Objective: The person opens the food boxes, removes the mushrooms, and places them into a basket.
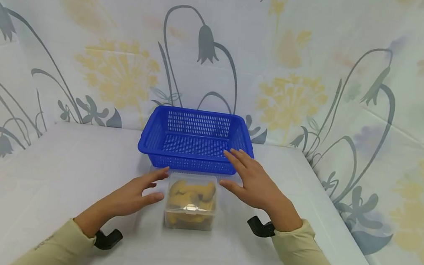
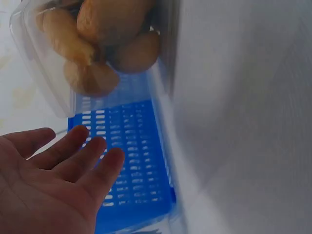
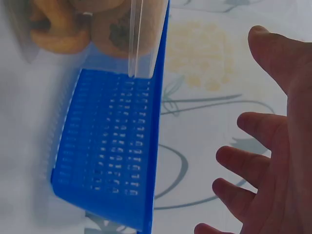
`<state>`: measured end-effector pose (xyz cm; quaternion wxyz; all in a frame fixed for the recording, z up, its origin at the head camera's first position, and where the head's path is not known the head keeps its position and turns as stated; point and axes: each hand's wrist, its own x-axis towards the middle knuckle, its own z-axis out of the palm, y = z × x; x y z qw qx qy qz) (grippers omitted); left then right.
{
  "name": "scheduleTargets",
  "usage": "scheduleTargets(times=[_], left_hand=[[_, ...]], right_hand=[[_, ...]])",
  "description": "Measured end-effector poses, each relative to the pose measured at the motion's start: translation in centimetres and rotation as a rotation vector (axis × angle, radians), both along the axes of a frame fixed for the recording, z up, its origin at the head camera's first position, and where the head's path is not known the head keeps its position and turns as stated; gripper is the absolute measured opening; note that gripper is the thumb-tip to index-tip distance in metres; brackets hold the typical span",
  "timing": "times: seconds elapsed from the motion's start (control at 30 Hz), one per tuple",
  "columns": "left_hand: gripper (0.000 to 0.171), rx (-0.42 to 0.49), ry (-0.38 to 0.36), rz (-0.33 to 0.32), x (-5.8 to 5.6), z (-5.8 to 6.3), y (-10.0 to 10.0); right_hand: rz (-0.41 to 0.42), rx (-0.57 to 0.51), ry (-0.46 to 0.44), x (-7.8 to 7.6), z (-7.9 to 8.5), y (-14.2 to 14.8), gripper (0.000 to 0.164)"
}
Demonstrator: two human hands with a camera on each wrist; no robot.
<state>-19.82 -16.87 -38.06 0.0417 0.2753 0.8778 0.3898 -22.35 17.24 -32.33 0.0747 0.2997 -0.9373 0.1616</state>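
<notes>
A clear plastic box (image 1: pixel 190 202) with yellow-brown pieces inside stands on the white table, lid closed, just in front of a blue perforated basket (image 1: pixel 195 140). My left hand (image 1: pixel 139 189) hovers open just left of the box, fingers straight. My right hand (image 1: pixel 250 179) is spread open to the box's right, its fingertips near the basket's front right corner. Neither hand holds anything. In the left wrist view the open palm (image 2: pixel 53 180) lies below the box (image 2: pixel 92 44) and basket (image 2: pixel 131 165). The right wrist view shows spread fingers (image 3: pixel 263 165) beside the basket (image 3: pixel 114 156) and box (image 3: pixel 92 29).
The basket looks empty and stands against the flowered cloth backdrop (image 1: pixel 127 58) that walls the table on three sides. White tablecloth (image 1: pixel 61 170) stretches left and right of the hands. Black wrist mounts (image 1: pixel 260 227) sit under both sleeves.
</notes>
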Motion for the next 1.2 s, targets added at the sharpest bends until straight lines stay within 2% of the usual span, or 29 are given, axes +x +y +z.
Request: scheduleTargets(times=[0.23,0.47,0.67,0.87,1.2], left_hand=[[0.088,0.086,-0.059,-0.050,-0.2,-0.7,0.9],[0.111,0.135,-0.145,-0.056,-0.4,-1.3,1.6],[0.129,0.177,-0.200,-0.066,-0.4,-1.8,2.2],[0.134,0.195,-0.201,-0.069,-0.4,-2.3,2.5],[0.132,0.163,-0.233,-0.028,-0.4,-2.5,2.8]], right_hand=[[0.041,-0.009,0.000,0.2,-0.2,-1.3,0.074],[0.076,0.002,0.014,0.5,-0.4,-2.1,0.075],[0.180,0.008,0.046,0.9,-1.2,-2.9,0.078],[0.280,0.026,0.098,1.6,-1.9,-3.9,0.081],[0.304,0.082,0.107,2.2,-2.8,-5.1,0.079]])
